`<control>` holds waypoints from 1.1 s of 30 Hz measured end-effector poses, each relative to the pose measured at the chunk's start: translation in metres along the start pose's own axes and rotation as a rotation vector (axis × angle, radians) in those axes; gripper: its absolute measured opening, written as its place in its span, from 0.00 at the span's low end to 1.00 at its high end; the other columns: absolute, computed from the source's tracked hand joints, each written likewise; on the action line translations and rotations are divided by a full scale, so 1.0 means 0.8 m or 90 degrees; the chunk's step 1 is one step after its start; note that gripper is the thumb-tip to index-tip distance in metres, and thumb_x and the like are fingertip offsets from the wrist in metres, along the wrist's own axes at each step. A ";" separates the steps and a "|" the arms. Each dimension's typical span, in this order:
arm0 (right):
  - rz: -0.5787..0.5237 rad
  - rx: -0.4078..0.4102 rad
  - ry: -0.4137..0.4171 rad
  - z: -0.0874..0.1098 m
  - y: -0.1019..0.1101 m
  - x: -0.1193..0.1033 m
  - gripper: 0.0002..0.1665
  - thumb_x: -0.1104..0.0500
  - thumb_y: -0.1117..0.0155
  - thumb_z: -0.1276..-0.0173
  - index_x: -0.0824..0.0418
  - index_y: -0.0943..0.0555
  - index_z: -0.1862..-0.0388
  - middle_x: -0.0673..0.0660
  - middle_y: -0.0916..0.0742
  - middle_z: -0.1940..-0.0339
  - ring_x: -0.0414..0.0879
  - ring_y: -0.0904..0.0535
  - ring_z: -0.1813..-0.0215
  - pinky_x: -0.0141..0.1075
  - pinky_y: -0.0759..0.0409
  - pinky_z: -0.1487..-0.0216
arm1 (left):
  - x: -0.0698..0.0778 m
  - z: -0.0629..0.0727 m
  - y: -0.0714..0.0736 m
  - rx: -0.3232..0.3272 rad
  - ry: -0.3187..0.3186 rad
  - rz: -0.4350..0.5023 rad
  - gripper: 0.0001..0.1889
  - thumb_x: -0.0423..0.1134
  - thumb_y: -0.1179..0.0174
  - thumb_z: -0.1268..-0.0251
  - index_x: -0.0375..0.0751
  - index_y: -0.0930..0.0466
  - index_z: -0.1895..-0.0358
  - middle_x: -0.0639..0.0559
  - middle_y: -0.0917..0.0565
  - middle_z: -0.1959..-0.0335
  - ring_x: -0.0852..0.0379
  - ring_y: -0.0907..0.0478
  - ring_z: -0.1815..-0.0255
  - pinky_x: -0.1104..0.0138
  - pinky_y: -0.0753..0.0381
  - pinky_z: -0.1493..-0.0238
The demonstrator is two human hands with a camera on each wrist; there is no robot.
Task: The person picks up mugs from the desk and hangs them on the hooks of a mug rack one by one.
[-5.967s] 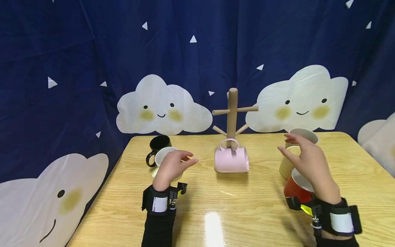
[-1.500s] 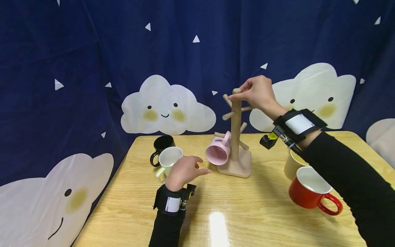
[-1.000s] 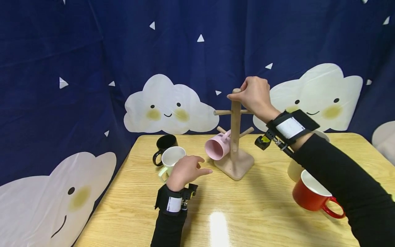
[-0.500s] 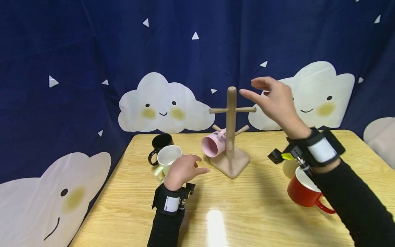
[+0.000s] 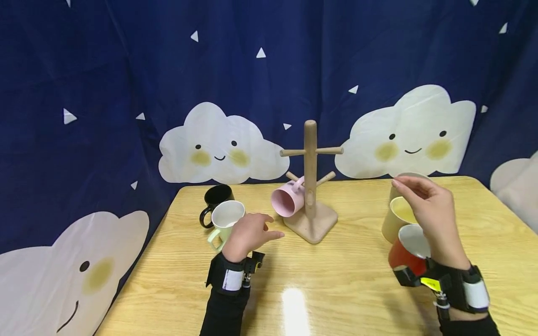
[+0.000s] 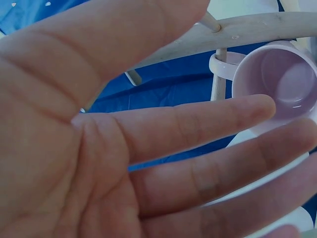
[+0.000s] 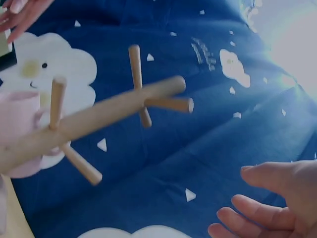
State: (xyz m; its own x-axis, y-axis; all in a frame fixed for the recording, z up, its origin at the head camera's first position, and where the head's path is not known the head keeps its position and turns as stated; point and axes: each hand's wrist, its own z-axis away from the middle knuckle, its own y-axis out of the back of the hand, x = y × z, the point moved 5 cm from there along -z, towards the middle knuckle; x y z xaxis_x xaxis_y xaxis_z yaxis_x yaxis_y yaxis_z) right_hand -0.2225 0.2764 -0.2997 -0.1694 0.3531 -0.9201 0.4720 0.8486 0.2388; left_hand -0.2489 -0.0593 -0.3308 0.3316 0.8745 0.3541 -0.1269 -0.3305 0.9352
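A wooden mug tree (image 5: pixel 310 163) stands upright on its square base at the table's middle. From a lower peg on its left side hangs a pink mug (image 5: pixel 290 200) by its handle, mouth toward the viewer. My left hand (image 5: pixel 249 234) hovers beside a pale green mug (image 5: pixel 227 214), holding nothing; its fingers are extended in the left wrist view. My right hand (image 5: pixel 437 217) is above the right-hand cups, thumb and fingers bent loosely with nothing between them. Below it are a yellow cup (image 5: pixel 392 225) and a red mug (image 5: pixel 404 257), both partly hidden.
A black mug (image 5: pixel 218 193) stands behind the pale green one at the left. Another pale cup (image 5: pixel 394 193) stands behind the yellow one. Behind the wooden table (image 5: pixel 336 284) hangs a dark blue curtain (image 5: pixel 294 70) with cloud prints. The tree's upper pegs stick out sideways.
The mug tree has turned, bringing the pink mug from the front to its left side. My right hand has let go of the tree's top and moved right and down over the cups.
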 end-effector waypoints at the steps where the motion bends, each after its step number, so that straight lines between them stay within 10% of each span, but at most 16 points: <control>1: -0.001 0.001 -0.002 -0.002 0.001 0.005 0.16 0.53 0.34 0.41 0.58 0.18 0.56 0.29 0.18 0.68 0.25 0.23 0.64 0.16 0.29 0.63 | 0.000 0.000 0.000 0.000 0.001 -0.002 0.24 0.55 0.37 0.48 0.42 0.19 0.52 0.47 0.15 0.64 0.54 0.19 0.64 0.64 0.23 0.66; 8: 0.083 -0.026 0.029 -0.004 0.009 0.014 0.15 0.51 0.35 0.40 0.58 0.18 0.58 0.25 0.21 0.71 0.20 0.25 0.67 0.14 0.31 0.65 | 0.003 -0.002 0.003 -0.001 -0.002 -0.010 0.24 0.55 0.38 0.47 0.42 0.19 0.52 0.47 0.15 0.64 0.52 0.19 0.63 0.63 0.23 0.66; 15: 0.360 -0.041 0.322 0.012 -0.016 -0.015 0.15 0.57 0.30 0.45 0.66 0.18 0.62 0.62 0.13 0.68 0.47 0.18 0.67 0.37 0.23 0.64 | 0.003 -0.002 0.005 0.026 -0.015 -0.018 0.22 0.54 0.37 0.48 0.43 0.18 0.55 0.48 0.15 0.66 0.54 0.19 0.66 0.65 0.24 0.69; 18: 0.439 -0.143 0.395 0.021 -0.037 -0.019 0.16 0.57 0.30 0.47 0.65 0.18 0.62 0.62 0.13 0.68 0.55 0.18 0.68 0.48 0.23 0.67 | 0.003 -0.002 0.004 0.029 -0.018 -0.017 0.22 0.54 0.37 0.48 0.43 0.18 0.55 0.49 0.15 0.67 0.54 0.20 0.66 0.65 0.25 0.69; 25: 0.523 -0.443 0.370 0.044 -0.083 -0.003 0.19 0.53 0.29 0.49 0.60 0.19 0.59 0.53 0.14 0.68 0.48 0.18 0.65 0.42 0.22 0.66 | 0.002 -0.003 0.001 0.022 -0.024 -0.023 0.22 0.54 0.37 0.48 0.42 0.18 0.54 0.48 0.15 0.66 0.53 0.19 0.65 0.63 0.23 0.66; 33: 0.546 -0.507 0.339 0.050 -0.094 0.009 0.21 0.53 0.28 0.50 0.60 0.19 0.57 0.53 0.14 0.66 0.47 0.18 0.63 0.41 0.22 0.64 | -0.013 -0.002 0.008 0.053 0.000 0.017 0.20 0.50 0.35 0.49 0.40 0.17 0.56 0.48 0.14 0.68 0.54 0.18 0.66 0.64 0.23 0.66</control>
State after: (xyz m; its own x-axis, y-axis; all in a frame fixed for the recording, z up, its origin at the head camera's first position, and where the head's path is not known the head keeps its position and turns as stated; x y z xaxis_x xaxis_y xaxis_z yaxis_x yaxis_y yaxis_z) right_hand -0.2247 0.1993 -0.3364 -0.4806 0.8566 -0.1877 -0.0118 0.2077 0.9781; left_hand -0.2546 -0.0703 -0.3283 0.3293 0.8646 0.3796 -0.0578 -0.3828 0.9220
